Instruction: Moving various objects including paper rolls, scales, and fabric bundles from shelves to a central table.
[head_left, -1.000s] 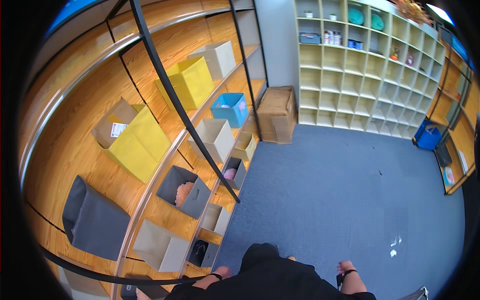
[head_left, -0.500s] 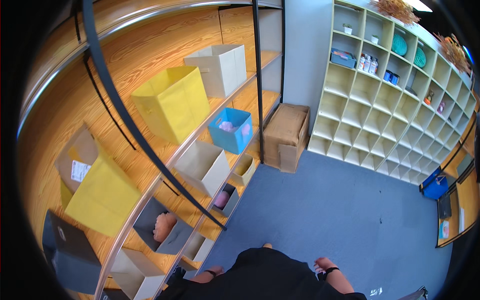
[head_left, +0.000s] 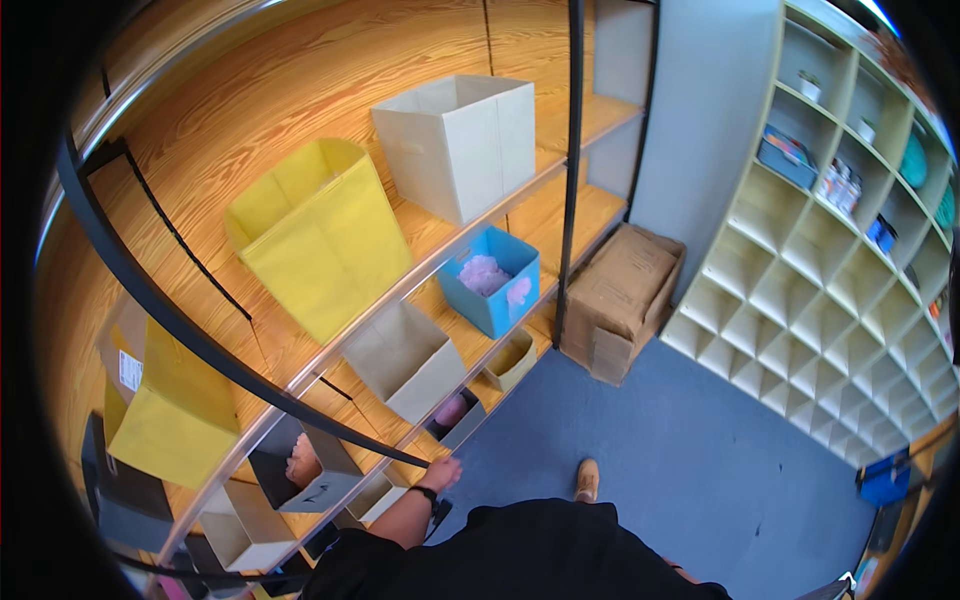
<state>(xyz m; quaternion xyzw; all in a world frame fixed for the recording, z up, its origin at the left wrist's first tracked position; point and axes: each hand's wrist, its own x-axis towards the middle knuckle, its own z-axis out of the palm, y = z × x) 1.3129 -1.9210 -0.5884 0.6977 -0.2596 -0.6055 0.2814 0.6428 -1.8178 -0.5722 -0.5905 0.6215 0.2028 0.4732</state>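
Note:
My left hand, with a dark band at the wrist, is beside the black shelf post, close to its lower end. Its fingers look loosely apart, and I see nothing in them; whether it touches the post I cannot tell. Nearest to it on the lower shelves are a small grey bin with a pink-purple thing inside and a beige bin. Above them sits a blue bin holding fluffy lilac stuff. My right hand is out of sight; only a sliver of skin shows beside my dark shirt.
Yellow fabric bins and a white one stand on the wooden shelves at left. A cardboard box sits on the blue floor at the shelf's end. A pale cubby unit fills the right, with a blue container near its base.
My left hand has come forward and up toward the shelf post. My right hand has gone out of view. The view has turned left and nearer the shelves, and my shoe now shows.

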